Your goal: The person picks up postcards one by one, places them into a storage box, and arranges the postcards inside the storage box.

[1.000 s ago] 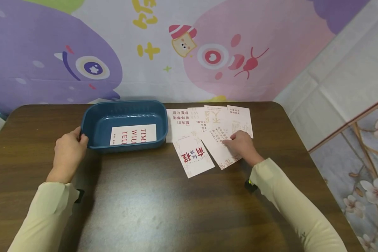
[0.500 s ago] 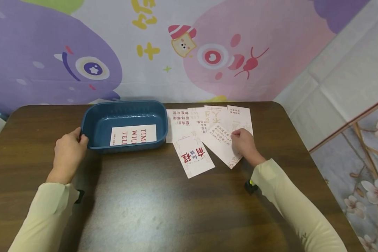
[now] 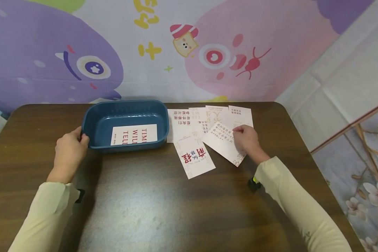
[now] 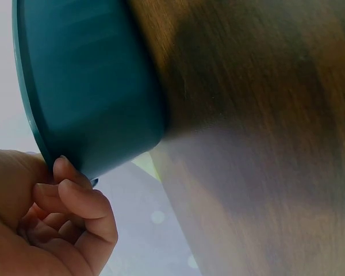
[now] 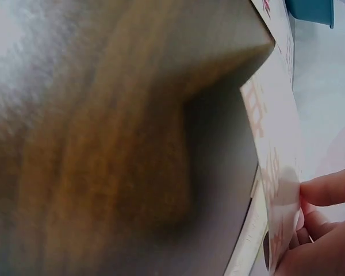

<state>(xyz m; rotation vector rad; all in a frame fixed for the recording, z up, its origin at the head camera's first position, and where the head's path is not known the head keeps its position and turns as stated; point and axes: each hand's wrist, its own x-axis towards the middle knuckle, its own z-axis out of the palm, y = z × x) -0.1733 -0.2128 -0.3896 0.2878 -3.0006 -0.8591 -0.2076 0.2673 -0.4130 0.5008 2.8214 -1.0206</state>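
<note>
My left hand [image 3: 70, 150] grips the left end of a blue plastic basin [image 3: 126, 148], fingers curled over its rim in the left wrist view. Inside the basin lies a white card with red lettering [image 3: 133, 134]. At the right, my right hand [image 3: 248, 140] pinches a white card with slanted writing [image 3: 222, 140] by its edge; the right wrist view shows this card [image 5: 273, 132] tilted up over the table, its shadow below. Under and beside it, a card with red and blue characters [image 3: 195, 157] lies on the table.
Several more printed cards [image 3: 180, 120] lie overlapped along the back, right of the basin. The dark wooden table [image 3: 145, 203] ends at a wall covered by a cartoon cloth [image 3: 157, 77]. A floral panel [image 3: 365, 175] stands at the right.
The right hand has lifted and turned the pinched card, moving it slightly to the right, so its writing shows more. The left hand and basin have stayed in place.
</note>
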